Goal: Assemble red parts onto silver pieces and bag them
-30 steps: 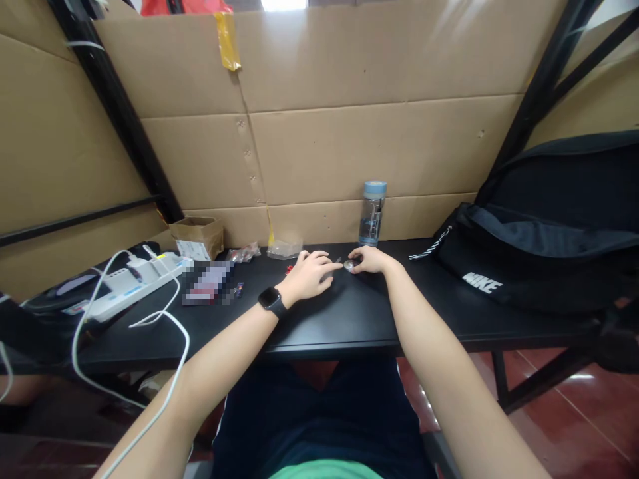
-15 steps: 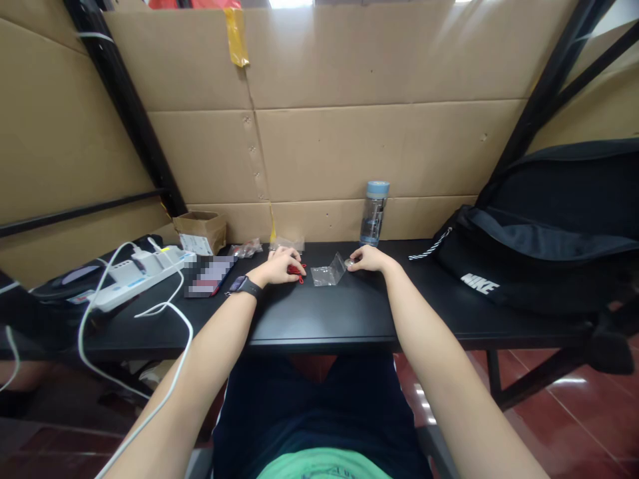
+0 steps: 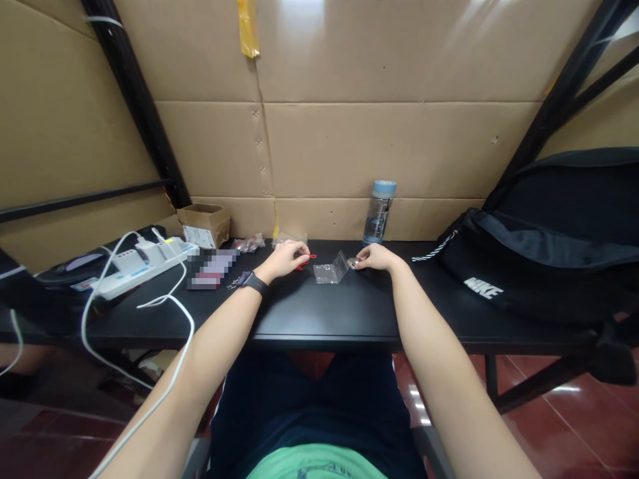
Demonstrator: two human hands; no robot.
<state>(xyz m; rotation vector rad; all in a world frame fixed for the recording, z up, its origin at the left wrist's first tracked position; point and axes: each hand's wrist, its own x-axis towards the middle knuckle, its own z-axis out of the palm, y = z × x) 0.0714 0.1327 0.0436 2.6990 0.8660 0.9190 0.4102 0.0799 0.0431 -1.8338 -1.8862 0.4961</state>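
My left hand (image 3: 289,258), with a dark watch on its wrist, is closed at the fingertips on a red cord (image 3: 312,257), part of which sticks out to the right. My right hand (image 3: 372,257) pinches a small round silvery object (image 3: 353,263) at the black table's surface. Between the hands lies a small clear plastic bag (image 3: 327,272), its right flap standing up. The bag touches neither hand's fingers.
Behind my right hand stands a bottle with a blue lid (image 3: 380,213). A black backpack (image 3: 529,266) fills the right side. On the left are a power strip (image 3: 144,269) with white cables, a blurred phone (image 3: 212,269), an open cardboard box (image 3: 204,225) and small packets (image 3: 248,243).
My left hand has lifted slightly and its fingers have drawn together on the red cord. The right hand stays by the round object. The whole view has shifted a little.
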